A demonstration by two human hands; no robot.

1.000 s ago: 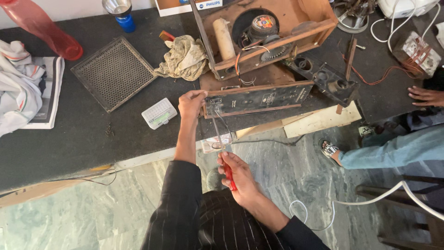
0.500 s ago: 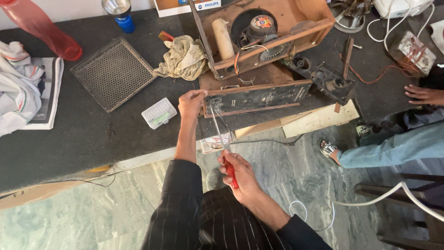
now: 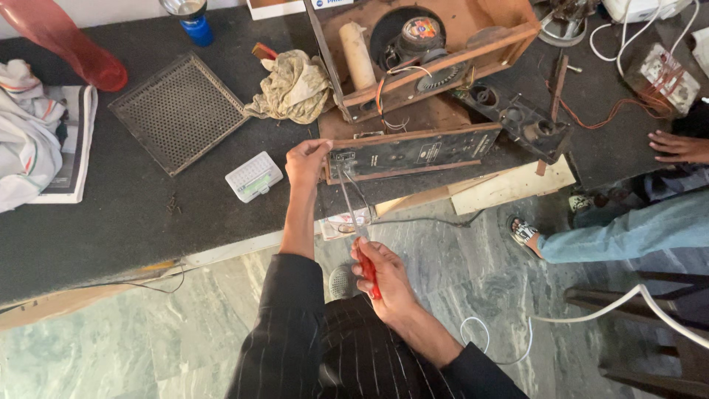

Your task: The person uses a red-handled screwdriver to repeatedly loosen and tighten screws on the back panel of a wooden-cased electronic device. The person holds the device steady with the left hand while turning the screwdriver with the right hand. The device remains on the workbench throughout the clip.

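- Hands working at the front edge of a dark bench (image 3: 111,222), seen from above.
- Left hand (image 3: 306,161) gripping the left end of a long dark panel (image 3: 413,151), fingers clamped on its corner.
- Panel lying crosswise, long axis running left to right.
- Right hand (image 3: 380,277) closed around a red-handled screwdriver (image 3: 353,214), shaft pointing up and away toward the panel's left end, just beside the left hand.
- Wooden cabinet (image 3: 436,52) sitting behind the panel.

red vase (image 3: 63,41) cut off at top, co-worker's hand (image 3: 679,146) cropped at right edge
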